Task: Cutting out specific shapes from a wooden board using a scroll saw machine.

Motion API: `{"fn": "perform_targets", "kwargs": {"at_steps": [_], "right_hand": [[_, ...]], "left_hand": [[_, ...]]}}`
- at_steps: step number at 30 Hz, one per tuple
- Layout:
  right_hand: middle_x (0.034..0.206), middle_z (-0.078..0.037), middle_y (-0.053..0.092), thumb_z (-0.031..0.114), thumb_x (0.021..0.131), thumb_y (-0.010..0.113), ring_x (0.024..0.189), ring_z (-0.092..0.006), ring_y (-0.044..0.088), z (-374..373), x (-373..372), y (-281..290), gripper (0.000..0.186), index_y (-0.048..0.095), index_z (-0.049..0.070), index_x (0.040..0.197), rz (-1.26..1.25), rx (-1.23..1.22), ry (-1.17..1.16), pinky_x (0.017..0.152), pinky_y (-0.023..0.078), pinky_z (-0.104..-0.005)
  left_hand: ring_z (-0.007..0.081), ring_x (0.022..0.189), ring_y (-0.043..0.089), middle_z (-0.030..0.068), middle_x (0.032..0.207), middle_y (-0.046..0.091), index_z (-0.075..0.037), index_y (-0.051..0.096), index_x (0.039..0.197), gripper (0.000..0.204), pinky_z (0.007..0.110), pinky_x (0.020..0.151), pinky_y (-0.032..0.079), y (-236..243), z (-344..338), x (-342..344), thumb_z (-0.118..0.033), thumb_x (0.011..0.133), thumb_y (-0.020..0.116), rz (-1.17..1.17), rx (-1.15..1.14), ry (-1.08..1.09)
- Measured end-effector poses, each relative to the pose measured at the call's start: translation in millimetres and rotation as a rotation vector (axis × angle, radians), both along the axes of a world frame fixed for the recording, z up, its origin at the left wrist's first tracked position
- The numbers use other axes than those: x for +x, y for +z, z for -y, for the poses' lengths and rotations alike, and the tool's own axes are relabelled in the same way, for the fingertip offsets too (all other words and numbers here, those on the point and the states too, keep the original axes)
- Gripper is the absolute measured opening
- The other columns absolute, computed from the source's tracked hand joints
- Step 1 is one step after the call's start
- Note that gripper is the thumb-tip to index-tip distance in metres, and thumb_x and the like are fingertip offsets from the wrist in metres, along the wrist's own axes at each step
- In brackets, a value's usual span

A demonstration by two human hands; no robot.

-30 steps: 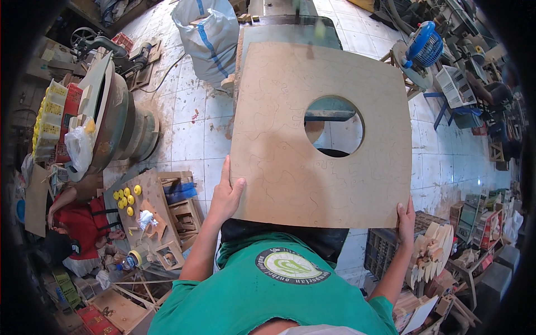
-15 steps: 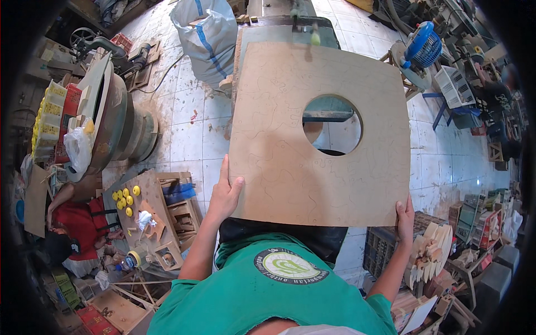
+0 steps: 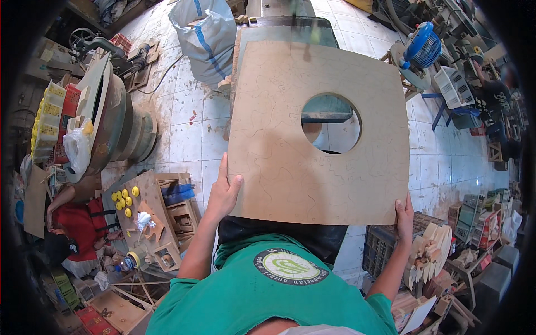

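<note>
A large brown fibreboard sheet (image 3: 268, 139) lies in front of me, with thin wavy pencil-like lines over its surface. A round hole goes through it, right of its middle. My left hand (image 3: 225, 192) grips the near left edge, thumb on top and fingers along the side. The near right corner is in my right hand (image 3: 404, 216), its thumb on the top face and the other fingers partly hidden. The sheet's far part overlaps a grey machine table (image 3: 329, 37). A blurred upright machine part (image 3: 308, 39) stands over the sheet's far edge.
Left of the table stands a white sack (image 3: 204, 47) with blue stripes. A workbench (image 3: 151, 223) holds yellow discs; beside it is another person in red (image 3: 81, 226). At right are a blue fan (image 3: 422, 47), a dark crate (image 3: 379, 248) and stacked wooden pieces (image 3: 430, 254).
The fibreboard sheet and both hands have shifted very slightly left and away from me. My grip looks the same.
</note>
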State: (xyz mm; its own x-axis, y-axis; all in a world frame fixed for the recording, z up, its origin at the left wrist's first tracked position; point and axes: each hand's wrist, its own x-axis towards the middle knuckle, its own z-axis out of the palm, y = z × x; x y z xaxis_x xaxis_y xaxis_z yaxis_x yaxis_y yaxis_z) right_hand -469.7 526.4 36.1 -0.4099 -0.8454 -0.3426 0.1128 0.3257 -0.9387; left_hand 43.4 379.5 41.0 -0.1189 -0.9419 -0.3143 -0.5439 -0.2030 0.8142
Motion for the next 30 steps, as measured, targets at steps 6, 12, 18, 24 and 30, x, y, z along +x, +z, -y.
{"fn": "perform_targets", "kwargs": {"at_steps": [6, 12, 18, 24, 30], "right_hand": [[0.149, -0.012, 0.046, 0.018, 0.100, 0.059, 0.132, -0.0196, 0.046, 2, -2, -3, 0.064, 0.029, 0.001, 0.154, 0.012, -0.019, 0.004, 0.111, 0.035, -0.0334], [0.149, -0.013, 0.046, 0.018, 0.100, 0.059, 0.132, -0.0198, 0.046, 7, 1, 2, 0.064, 0.029, 0.001, 0.154, -0.014, -0.009, 0.030, 0.111, 0.036, -0.0336], [0.149, -0.013, 0.046, 0.018, 0.101, 0.057, 0.132, -0.0199, 0.046, 8, 0, -1, 0.062, 0.029, 0.001, 0.154, 0.008, -0.037, 0.034, 0.111, 0.036, -0.0335], [0.148, -0.013, 0.046, 0.017, 0.102, 0.057, 0.133, -0.0194, 0.045, 12, 3, 2, 0.062, 0.029, 0.000, 0.154, -0.022, -0.029, 0.033, 0.111, 0.035, -0.0330], [0.149, -0.012, 0.045, 0.018, 0.101, 0.057, 0.133, -0.0193, 0.045, 11, 5, 1, 0.063, 0.029, 0.000, 0.154, -0.004, -0.019, 0.013, 0.112, 0.035, -0.0329]], "left_hand": [[0.0436, 0.119, 0.060, 0.0299, 0.132, 0.058, -0.008, 0.007, 0.159, 0.079, 0.043, 0.102, 0.046, -6, 3, 2, -0.039, 0.101, 0.051, 0.053, -0.075, -0.010], [0.0430, 0.119, 0.060, 0.0293, 0.133, 0.058, -0.008, 0.008, 0.159, 0.078, 0.043, 0.102, 0.046, -6, 6, 2, -0.038, 0.101, 0.051, 0.042, -0.082, -0.006], [0.0427, 0.119, 0.060, 0.0294, 0.133, 0.058, -0.009, 0.008, 0.159, 0.077, 0.043, 0.103, 0.046, -2, 10, -1, -0.037, 0.101, 0.051, 0.039, -0.062, -0.005], [0.0434, 0.120, 0.059, 0.0299, 0.132, 0.058, -0.010, 0.009, 0.159, 0.078, 0.043, 0.103, 0.045, 0, 12, 1, -0.037, 0.101, 0.052, 0.050, -0.079, -0.005], [0.0432, 0.120, 0.059, 0.0306, 0.130, 0.059, -0.012, 0.008, 0.160, 0.079, 0.044, 0.103, 0.046, 1, 18, 2, -0.039, 0.100, 0.052, 0.060, -0.045, -0.007]]}}
